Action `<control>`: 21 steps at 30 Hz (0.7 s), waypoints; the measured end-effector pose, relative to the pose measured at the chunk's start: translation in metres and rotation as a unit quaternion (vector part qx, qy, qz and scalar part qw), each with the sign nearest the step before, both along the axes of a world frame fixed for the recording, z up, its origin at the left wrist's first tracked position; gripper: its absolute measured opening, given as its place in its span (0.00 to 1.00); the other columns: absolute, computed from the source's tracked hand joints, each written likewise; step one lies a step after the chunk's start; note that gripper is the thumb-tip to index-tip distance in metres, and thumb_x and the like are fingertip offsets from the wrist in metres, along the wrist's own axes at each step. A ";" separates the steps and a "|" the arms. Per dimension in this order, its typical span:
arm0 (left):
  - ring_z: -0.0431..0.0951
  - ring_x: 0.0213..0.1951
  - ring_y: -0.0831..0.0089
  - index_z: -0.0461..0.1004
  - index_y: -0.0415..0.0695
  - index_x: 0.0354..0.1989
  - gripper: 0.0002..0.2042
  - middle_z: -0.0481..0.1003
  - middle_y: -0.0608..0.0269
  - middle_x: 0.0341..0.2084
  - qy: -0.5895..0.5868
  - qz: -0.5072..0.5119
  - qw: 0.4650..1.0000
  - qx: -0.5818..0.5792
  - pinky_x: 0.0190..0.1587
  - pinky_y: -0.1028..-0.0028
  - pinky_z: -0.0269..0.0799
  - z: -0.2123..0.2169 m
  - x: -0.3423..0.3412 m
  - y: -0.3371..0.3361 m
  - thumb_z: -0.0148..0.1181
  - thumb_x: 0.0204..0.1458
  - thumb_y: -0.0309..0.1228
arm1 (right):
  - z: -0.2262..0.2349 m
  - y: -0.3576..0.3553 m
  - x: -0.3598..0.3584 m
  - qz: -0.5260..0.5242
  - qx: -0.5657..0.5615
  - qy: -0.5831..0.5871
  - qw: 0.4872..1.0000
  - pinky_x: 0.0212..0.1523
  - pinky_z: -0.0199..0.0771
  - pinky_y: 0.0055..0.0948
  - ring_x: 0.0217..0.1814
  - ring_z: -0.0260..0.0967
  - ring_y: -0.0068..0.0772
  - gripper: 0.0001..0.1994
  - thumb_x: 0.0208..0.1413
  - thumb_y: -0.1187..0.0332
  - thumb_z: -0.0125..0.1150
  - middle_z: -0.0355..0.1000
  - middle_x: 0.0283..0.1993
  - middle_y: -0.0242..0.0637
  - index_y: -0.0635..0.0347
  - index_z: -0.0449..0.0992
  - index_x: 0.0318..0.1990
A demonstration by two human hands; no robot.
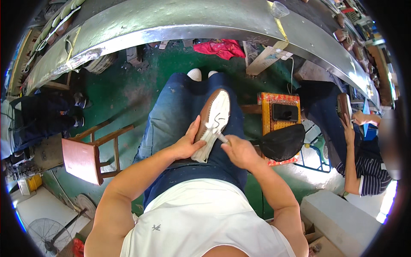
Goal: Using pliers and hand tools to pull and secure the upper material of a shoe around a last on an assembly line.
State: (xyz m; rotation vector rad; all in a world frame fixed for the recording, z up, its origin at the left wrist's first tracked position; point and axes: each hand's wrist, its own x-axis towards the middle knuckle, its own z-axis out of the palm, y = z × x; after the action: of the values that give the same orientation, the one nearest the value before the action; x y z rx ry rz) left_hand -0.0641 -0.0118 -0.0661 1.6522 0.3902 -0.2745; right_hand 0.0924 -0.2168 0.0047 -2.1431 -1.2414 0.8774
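A brown shoe [209, 107] lies across my lap with its whitish underside [220, 109] facing up and its toe pointing away from me. Stitching runs along the edge, and a dark curved line marks the pale surface. My left hand [188, 143] grips the shoe near the heel, fingers along its left side and thumb over the near end. In my right hand [239, 150] is a slim pale tool [221, 137]; its blurred light head touches or hovers just over the middle of the underside. I cannot make out the tool's exact kind.
A metal-edged bench [180, 34] curves across the front. A wooden stool [81, 160] stands at left. At right, an orange seat [266, 115] bears a phone [284, 112] and a black cap-like thing [282, 142]. Beyond, a co-worker [355, 158] handles another shoe. A fan [49, 237] is lower left.
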 end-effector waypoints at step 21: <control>0.55 0.74 0.68 0.40 0.42 0.79 0.46 0.53 0.57 0.75 -0.047 0.161 0.898 -0.406 0.72 0.67 0.53 0.115 0.034 0.057 0.67 0.58 0.31 | 0.033 -0.013 0.169 -0.253 0.178 -0.143 0.940 0.44 0.76 0.46 0.41 0.77 0.58 0.19 0.68 0.56 0.53 0.78 0.38 0.52 0.67 0.72 0.51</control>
State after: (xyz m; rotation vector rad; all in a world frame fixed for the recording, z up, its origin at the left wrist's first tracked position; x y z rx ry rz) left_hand -0.0299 0.0448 0.0492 0.7569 0.3960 -0.0813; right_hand 0.2617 -0.2295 0.0378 -2.1750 -0.8217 0.1149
